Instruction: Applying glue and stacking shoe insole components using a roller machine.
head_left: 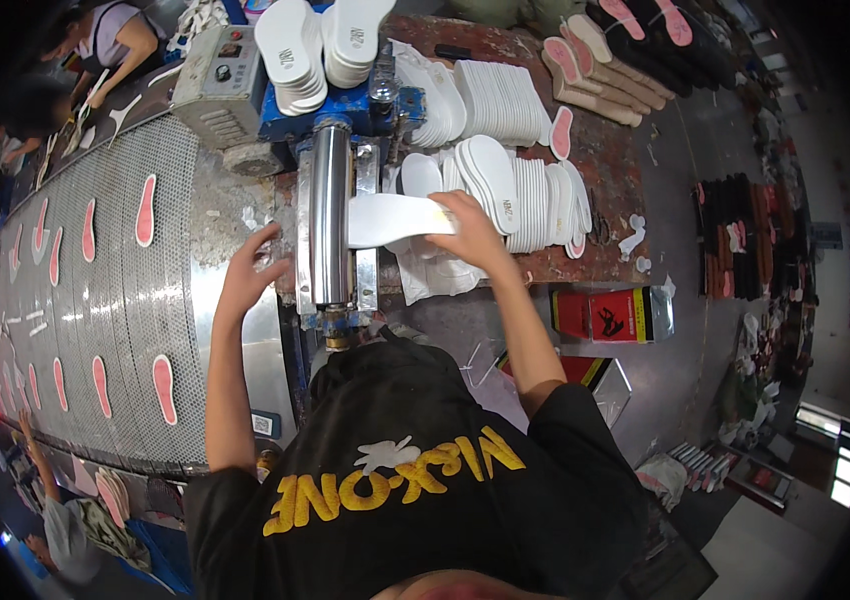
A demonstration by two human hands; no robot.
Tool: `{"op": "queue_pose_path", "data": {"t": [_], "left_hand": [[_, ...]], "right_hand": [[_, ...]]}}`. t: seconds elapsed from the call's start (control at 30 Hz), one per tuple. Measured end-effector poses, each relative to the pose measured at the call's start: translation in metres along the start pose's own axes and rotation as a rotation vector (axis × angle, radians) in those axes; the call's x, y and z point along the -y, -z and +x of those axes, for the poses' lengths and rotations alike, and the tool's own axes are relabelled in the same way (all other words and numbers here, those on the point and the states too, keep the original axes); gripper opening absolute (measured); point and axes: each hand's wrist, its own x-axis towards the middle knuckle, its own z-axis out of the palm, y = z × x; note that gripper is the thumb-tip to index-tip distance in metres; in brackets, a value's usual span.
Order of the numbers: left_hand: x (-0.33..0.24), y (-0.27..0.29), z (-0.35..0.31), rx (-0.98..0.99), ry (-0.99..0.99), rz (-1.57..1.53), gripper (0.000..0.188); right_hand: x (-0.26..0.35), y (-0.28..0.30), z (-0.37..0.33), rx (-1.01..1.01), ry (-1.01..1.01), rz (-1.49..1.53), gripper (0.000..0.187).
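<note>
My right hand [473, 232] grips the heel-side end of a white insole [385, 222]. The insole lies flat and sideways, its other end up against the shiny metal roller [332, 220] of a machine. On the roller's other side, my left hand [250, 272] is held with its fingers apart and nothing in them, close to the roller but not on it. Just right of the held insole stand rows of stacked white insoles [535, 205], partly behind my right hand. More white insoles [290, 55] are piled on top of the machine.
A perforated conveyor [125, 290] on the left carries several pink-faced insoles [164, 390]. A grey control box [220, 85] stands behind the roller. Beige and pink insoles [600, 75] lie at the far right of the worn table [605, 260]. Other people work beside the conveyor.
</note>
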Motion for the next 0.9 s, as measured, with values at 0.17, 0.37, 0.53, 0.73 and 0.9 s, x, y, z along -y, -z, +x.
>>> {"op": "queue_pose_path", "data": {"t": [0.17,0.37,0.53,0.73,0.9], "left_hand": [[-0.061,-0.007,0.029,0.169,-0.104,0.258,0.084],[-0.05,0.019,0.024,0.009,-0.282,0.562,0.086],[-0.011,0.059,0.022,-0.026,-0.244,0.719,0.078],[0.078,0.074,-0.012,0.297,0.301,-0.144,0.096],[0.119,0.007,-0.09,-0.028,0.206,-1.009,0.079]], "right_hand": [[0.035,-0.031,0.019,-0.053,0.094,0.067,0.058],[0.004,-0.057,-0.045,-0.053,-0.234,0.258,0.037],[-0.065,-0.115,-0.137,0.111,-0.532,0.469,0.023],[-0.129,-0.157,-0.225,0.392,-0.717,0.107,0.021],[-0.152,-0.155,-0.239,0.311,-0.883,0.372,0.028]]}}
